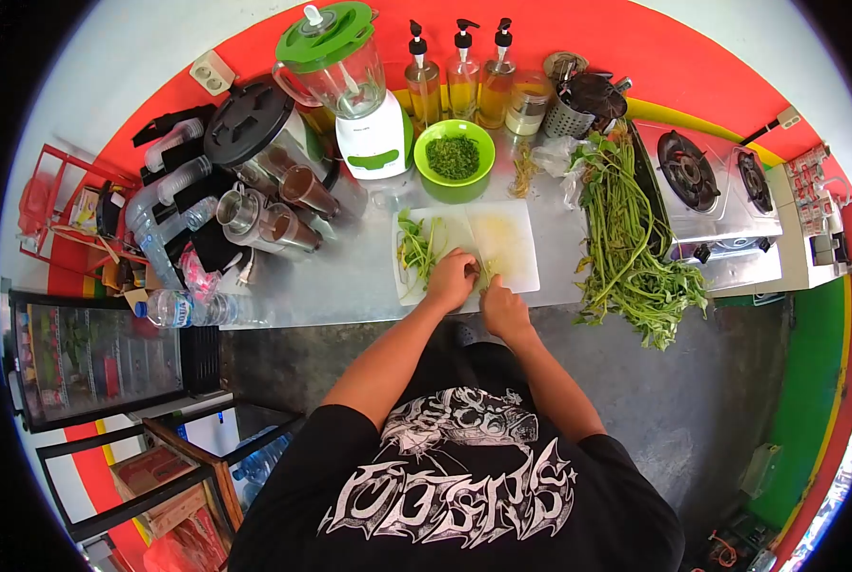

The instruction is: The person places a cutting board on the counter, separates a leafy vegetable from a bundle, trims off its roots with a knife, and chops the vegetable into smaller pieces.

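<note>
My left hand [453,277] is closed with bent fingers on a white cutting board [523,221], pressing down green stems. Fingers wrapped, my right hand [505,310] sits at the board's front edge, closed around a knife whose handle is hidden in the fist. The pale blade is hard to make out against the board. Small cut green pieces [492,269] lie between the two hands. Leafy green stalks [415,246] rest on the board's left part. Behind the board, a green bowl [486,172] holds finely chopped greens [453,156].
A large bundle of long greens [615,229] hangs over the counter's front edge, beside a gas stove [721,191]. Behind stand a blender [369,133] and pump bottles [463,81]. Metal cups [240,212] and a water bottle [171,308] are at left.
</note>
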Available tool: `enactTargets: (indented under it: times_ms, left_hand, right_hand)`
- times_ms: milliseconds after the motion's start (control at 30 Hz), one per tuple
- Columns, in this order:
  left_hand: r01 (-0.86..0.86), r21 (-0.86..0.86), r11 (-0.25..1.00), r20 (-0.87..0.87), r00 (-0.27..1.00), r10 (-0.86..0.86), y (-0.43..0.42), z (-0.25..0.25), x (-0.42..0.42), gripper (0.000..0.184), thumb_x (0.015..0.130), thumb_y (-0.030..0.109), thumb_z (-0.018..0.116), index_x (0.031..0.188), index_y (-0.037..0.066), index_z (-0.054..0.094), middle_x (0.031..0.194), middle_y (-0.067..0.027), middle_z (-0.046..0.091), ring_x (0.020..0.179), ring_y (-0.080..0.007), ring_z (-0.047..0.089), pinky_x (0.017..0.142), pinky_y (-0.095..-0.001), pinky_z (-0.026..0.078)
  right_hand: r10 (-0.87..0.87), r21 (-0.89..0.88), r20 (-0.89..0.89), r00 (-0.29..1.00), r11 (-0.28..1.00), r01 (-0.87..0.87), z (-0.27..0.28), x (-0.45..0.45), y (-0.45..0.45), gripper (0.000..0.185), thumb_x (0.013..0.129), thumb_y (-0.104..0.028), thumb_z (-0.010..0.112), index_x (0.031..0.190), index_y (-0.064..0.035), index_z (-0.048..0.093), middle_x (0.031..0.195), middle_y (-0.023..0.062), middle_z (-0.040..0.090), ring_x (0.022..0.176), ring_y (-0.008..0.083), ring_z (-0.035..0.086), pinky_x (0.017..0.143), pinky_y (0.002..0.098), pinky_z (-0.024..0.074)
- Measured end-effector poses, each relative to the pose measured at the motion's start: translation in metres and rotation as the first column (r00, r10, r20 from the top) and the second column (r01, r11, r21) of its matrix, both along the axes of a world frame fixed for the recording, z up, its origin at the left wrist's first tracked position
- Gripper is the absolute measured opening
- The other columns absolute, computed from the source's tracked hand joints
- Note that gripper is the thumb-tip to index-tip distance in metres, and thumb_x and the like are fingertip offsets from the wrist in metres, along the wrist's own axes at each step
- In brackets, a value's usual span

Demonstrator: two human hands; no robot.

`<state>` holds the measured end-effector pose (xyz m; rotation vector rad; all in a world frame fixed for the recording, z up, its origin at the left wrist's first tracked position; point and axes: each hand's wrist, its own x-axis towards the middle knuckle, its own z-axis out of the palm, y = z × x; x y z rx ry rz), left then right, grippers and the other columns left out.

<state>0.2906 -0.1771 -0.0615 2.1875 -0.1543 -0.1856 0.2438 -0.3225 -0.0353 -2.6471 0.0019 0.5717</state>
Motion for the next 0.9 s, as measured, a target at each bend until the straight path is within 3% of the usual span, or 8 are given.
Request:
enactTargets:
  times_ms: [67, 233, 333, 467, 533, 667, 900]
  left_hand:
    - [0.015, 0.014, 1.000, 0.103, 0.995, -0.016, 0.000, 0.001, -0.003, 0.011, 0.077, 0.004, 0.072, 0.087, 0.003, 0.067, 0.089, -0.0117, 0.064, 0.077, -0.0298, 0.068, 0.070, -0.0401, 0.053]
    - [-0.002, 0.216, 0.976, 0.203, 0.978, -0.043, -0.008, 0.005, -0.014, 0.009, 0.085, 0.008, 0.061, 0.091, 0.007, 0.067, 0.092, -0.0122, 0.065, 0.089, -0.0339, 0.065, 0.076, -0.0456, 0.053]
    - [0.017, 0.263, 0.965, 0.246, 0.966, -0.085, -0.009, 0.006, -0.017, 0.012, 0.085, 0.006, 0.058, 0.093, 0.007, 0.066, 0.091, -0.0118, 0.065, 0.092, -0.0342, 0.064, 0.077, -0.0460, 0.054]
    - [0.002, 0.168, 0.986, 0.243, 0.969, -0.043, -0.005, 0.005, -0.020, 0.006, 0.084, 0.007, 0.061, 0.088, 0.005, 0.066, 0.090, -0.0133, 0.064, 0.090, -0.0364, 0.063, 0.076, -0.0470, 0.052]
    - [0.001, 0.157, 0.988, 0.242, 0.970, -0.040, -0.005, 0.001, -0.018, 0.006, 0.083, 0.007, 0.062, 0.087, 0.005, 0.066, 0.089, -0.0133, 0.065, 0.089, -0.0366, 0.064, 0.075, -0.0474, 0.052]
    - [-0.021, 0.109, 0.994, 0.238, 0.971, -0.005, -0.006, -0.002, -0.014, 0.005, 0.081, 0.006, 0.063, 0.085, 0.004, 0.065, 0.086, -0.0151, 0.067, 0.082, -0.0389, 0.065, 0.071, -0.0488, 0.052]
    - [0.033, 0.208, 0.977, 0.135, 0.989, -0.062, -0.003, 0.007, -0.008, 0.006, 0.082, 0.007, 0.064, 0.086, 0.005, 0.067, 0.090, -0.0160, 0.069, 0.085, -0.0396, 0.066, 0.072, -0.0494, 0.053]
  right_hand:
    - [0.029, -0.032, -0.009, 1.000, 0.999, -0.030, -0.005, 0.005, -0.003, 0.037, 0.101, -0.032, 0.051, 0.111, 0.0040, 0.047, 0.097, 0.0320, 0.068, 0.093, 0.0497, 0.067, 0.083, 0.0564, 0.0526]
    - [0.040, 0.015, 0.008, 0.999, 0.999, -0.040, 0.003, -0.003, 0.002, 0.035, 0.101, -0.029, 0.050, 0.110, 0.0038, 0.046, 0.092, 0.0314, 0.068, 0.088, 0.0495, 0.067, 0.080, 0.0564, 0.0534]
    - [0.037, -0.083, -0.018, 0.999, 0.996, -0.038, 0.008, -0.004, 0.002, 0.034, 0.102, -0.031, 0.049, 0.111, 0.0016, 0.045, 0.097, 0.0276, 0.069, 0.092, 0.0457, 0.069, 0.082, 0.0542, 0.0543]
    - [0.059, -0.055, -0.029, 0.998, 0.997, -0.060, 0.017, -0.006, 0.003, 0.030, 0.101, -0.028, 0.050, 0.109, 0.0005, 0.045, 0.095, 0.0269, 0.070, 0.090, 0.0463, 0.069, 0.078, 0.0541, 0.0551]
    - [0.001, 0.014, 0.005, 1.000, 1.000, -0.001, 0.010, -0.007, 0.005, 0.032, 0.101, -0.029, 0.049, 0.108, 0.0028, 0.045, 0.093, 0.0320, 0.068, 0.090, 0.0502, 0.067, 0.081, 0.0576, 0.0530]
    - [0.048, -0.025, 0.049, 0.998, 0.999, -0.047, -0.004, -0.001, -0.001, 0.032, 0.101, -0.028, 0.050, 0.109, 0.0024, 0.044, 0.091, 0.0323, 0.068, 0.088, 0.0509, 0.067, 0.080, 0.0582, 0.0531]
    - [0.002, 0.002, 0.023, 1.000, 1.000, -0.002, 0.000, -0.003, 0.006, 0.034, 0.101, -0.029, 0.050, 0.109, 0.0034, 0.045, 0.092, 0.0335, 0.067, 0.089, 0.0517, 0.067, 0.081, 0.0583, 0.0523]
